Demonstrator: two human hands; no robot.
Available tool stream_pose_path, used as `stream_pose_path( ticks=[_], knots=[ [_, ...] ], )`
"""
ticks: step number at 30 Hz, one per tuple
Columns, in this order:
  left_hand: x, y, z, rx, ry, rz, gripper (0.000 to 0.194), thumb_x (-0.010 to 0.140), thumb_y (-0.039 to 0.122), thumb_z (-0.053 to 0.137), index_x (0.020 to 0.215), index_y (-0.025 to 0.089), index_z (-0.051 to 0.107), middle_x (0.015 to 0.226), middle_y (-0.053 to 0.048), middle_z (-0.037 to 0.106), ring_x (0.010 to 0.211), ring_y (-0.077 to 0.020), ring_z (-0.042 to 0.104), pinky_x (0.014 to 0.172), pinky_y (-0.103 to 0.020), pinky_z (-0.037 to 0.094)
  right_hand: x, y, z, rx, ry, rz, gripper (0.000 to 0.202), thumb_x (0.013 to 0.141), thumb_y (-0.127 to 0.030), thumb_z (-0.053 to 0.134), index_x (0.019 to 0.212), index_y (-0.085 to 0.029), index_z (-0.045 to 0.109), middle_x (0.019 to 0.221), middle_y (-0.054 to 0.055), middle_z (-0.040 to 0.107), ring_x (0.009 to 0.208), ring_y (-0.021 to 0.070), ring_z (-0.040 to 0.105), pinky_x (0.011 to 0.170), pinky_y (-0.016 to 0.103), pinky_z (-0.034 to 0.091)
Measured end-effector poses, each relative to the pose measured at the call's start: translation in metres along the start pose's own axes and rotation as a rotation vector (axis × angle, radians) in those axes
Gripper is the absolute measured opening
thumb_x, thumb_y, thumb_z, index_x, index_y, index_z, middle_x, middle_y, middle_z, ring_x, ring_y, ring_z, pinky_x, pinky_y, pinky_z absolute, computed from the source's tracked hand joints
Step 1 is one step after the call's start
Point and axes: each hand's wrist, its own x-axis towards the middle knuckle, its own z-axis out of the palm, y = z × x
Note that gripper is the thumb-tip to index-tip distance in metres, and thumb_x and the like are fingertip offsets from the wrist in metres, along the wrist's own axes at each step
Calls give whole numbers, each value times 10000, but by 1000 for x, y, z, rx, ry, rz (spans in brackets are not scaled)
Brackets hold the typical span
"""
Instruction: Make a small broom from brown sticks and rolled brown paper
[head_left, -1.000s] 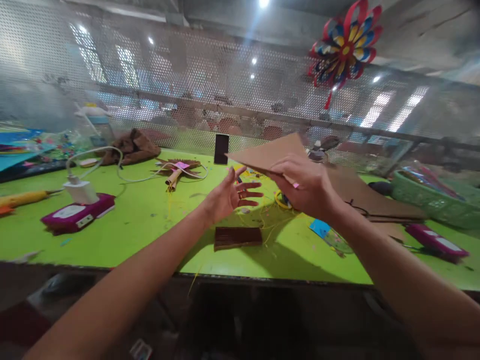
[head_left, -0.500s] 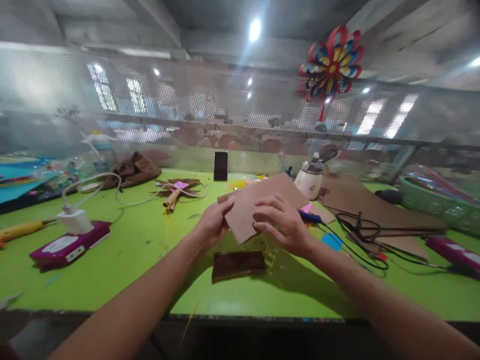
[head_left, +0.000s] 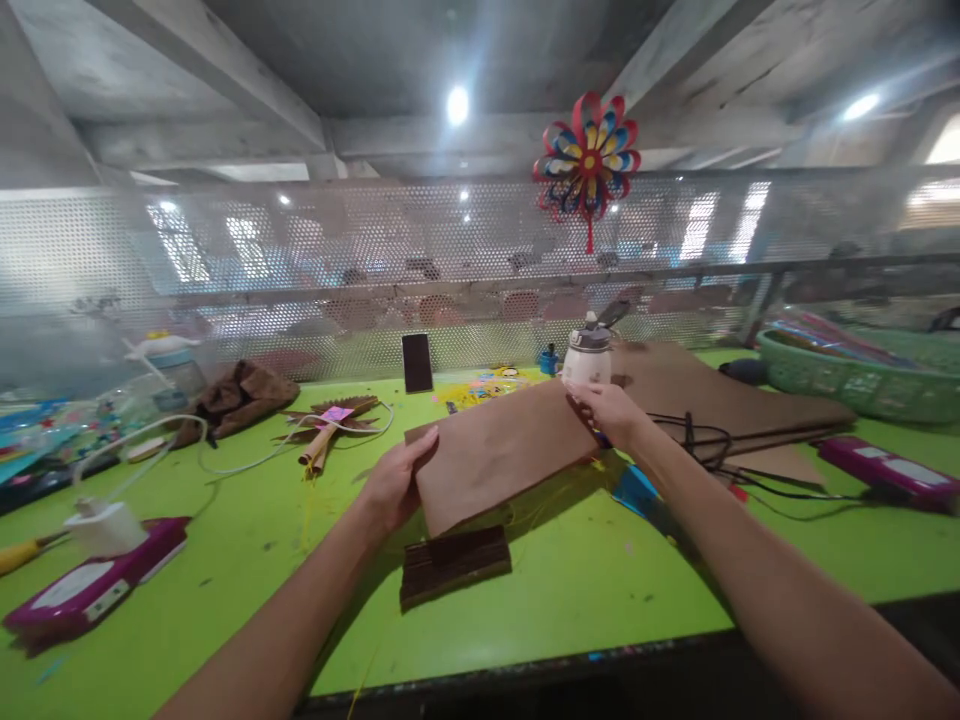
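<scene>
A rectangular sheet of brown paper (head_left: pixel 502 450) is held tilted above the green table. At its left edge, my left hand (head_left: pixel 397 480) grips it with the thumb on top. My right hand (head_left: pixel 606 410) pinches the upper right corner. Just below the sheet lies a dark brown ridged strip (head_left: pixel 455 567), partly covered by the sheet's lower edge. Yellow strands (head_left: pixel 555 500) show on the table under the sheet's right side.
A purple power strip with a white charger (head_left: pixel 105 528) stands at left, its cable looping past a brown paper craft piece (head_left: pixel 326 440). Behind are a phone (head_left: pixel 417 363) and a white bottle (head_left: pixel 587 358). Brown sheets (head_left: pixel 720 395), black cables and a green basket (head_left: pixel 855 385) are at right.
My right hand has moved from the middle of the paper to its upper right corner. The sheet now lies flatter, with more of its face showing. The camera view has shifted.
</scene>
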Motion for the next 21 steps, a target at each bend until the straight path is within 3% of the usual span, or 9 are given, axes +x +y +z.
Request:
stream_pose_path(
  ticks=[8, 15, 21],
  knots=[
    [5, -1, -5, 97, 47, 38, 258, 738, 240, 688, 971, 135, 658, 890, -83, 736, 720, -177, 688, 656, -267, 555, -1, -3, 4, 320, -160, 123, 290, 625, -413, 762, 702, -143, 688, 676, 76, 709, 618, 185, 640, 565, 291, 518],
    [5, 1, -2, 165, 40, 86, 312, 754, 263, 669, 1041, 144, 634, 872, -93, 737, 745, -223, 695, 672, -327, 557, -7, -2, 13, 341, -211, 169, 246, 614, -333, 783, 725, -129, 704, 660, 73, 719, 590, 188, 645, 565, 300, 524],
    [5, 2, 2, 214, 85, 109, 283, 757, 302, 662, 1025, 216, 626, 848, -52, 739, 783, -224, 693, 691, -336, 554, -10, -3, 20, 325, -169, 164, 207, 641, -328, 748, 706, -140, 691, 662, 50, 715, 554, 162, 620, 547, 279, 495]
  ],
)
